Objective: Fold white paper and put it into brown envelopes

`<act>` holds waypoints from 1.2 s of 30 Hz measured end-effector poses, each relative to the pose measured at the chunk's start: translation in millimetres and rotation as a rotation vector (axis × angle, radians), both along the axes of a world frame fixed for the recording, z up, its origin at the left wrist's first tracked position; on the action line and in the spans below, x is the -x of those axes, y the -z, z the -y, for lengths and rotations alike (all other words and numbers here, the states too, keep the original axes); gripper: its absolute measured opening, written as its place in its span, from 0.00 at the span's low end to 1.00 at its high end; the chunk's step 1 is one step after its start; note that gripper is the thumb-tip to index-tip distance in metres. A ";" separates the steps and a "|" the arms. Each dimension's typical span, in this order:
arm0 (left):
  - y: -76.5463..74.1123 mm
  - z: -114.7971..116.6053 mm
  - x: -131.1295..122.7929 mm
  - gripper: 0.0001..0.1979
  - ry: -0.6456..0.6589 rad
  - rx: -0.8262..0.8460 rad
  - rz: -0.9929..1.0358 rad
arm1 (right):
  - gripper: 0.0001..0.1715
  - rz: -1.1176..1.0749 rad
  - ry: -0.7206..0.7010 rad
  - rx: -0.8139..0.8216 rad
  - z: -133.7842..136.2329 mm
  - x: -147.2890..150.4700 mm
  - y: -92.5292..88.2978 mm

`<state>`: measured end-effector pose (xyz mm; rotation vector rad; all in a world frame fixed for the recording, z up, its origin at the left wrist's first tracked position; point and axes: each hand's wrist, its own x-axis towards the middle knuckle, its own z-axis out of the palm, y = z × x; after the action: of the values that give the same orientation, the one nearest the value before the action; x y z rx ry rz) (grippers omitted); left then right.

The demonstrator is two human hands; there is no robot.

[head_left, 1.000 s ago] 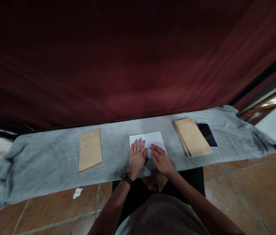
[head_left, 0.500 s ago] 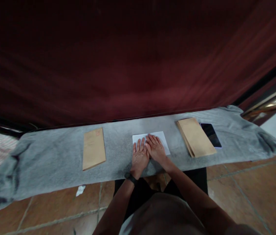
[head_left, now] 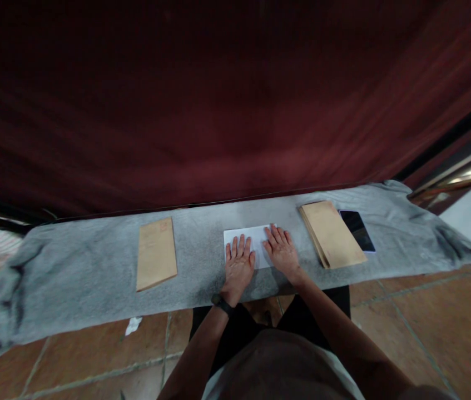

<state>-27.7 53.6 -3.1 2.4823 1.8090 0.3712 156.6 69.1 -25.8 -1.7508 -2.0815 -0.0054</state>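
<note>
A white sheet of paper (head_left: 259,253) lies on the grey cloth (head_left: 202,250) in front of me, partly hidden under both hands. My left hand (head_left: 238,266) rests flat on its left half with the fingers spread. Across the right half lies my right hand (head_left: 282,251), also flat, fingers stretched out and a little apart. Neither hand holds anything. To the left sits a brown envelope (head_left: 157,254) with a small reddish mark at its upper corner. A stack of brown envelopes (head_left: 335,236) lies to the right of my right hand.
Partly beside the stack is a dark phone (head_left: 357,229) with a purplish edge. A dark red curtain (head_left: 235,122) rises along the far edge of the cloth-covered surface. On the tiled floor (head_left: 93,355) lies a white scrap (head_left: 133,325).
My right hand has slid right across the paper, away from my left hand, which it was touching. My left hand stays in nearly the same place. The view has shifted slightly.
</note>
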 end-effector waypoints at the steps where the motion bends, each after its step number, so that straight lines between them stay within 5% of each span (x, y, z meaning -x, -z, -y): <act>1: 1.1 -2.6 -4.2 0.27 0.000 0.006 0.006 | 0.31 -0.004 0.000 0.000 -0.1 0.4 0.0; 6: 3.1 -23.4 -22.8 0.28 0.019 0.041 0.021 | 0.31 0.006 0.005 -0.001 -0.5 1.2 -2.4; 11: 5.4 -36.6 -13.2 0.28 -0.004 0.018 -0.010 | 0.30 0.027 0.018 -0.004 -0.6 1.8 -3.1; 19: 7.0 -30.6 23.1 0.32 -0.121 -0.053 -0.039 | 0.31 0.016 0.021 -0.018 -0.9 2.3 -1.9; 28: 4.9 -29.2 21.7 0.32 -0.126 -0.061 -0.027 | 0.29 -0.045 0.116 -0.043 -2.5 24.8 -4.9; 36: 2.6 -30.3 24.2 0.30 -0.106 -0.033 -0.062 | 0.26 -0.046 -0.103 0.046 -7.7 67.6 -8.5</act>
<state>-51.9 83.9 -5.7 2.4522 1.9790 0.3354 88.9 76.9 -17.3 -1.6518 -2.1520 0.1129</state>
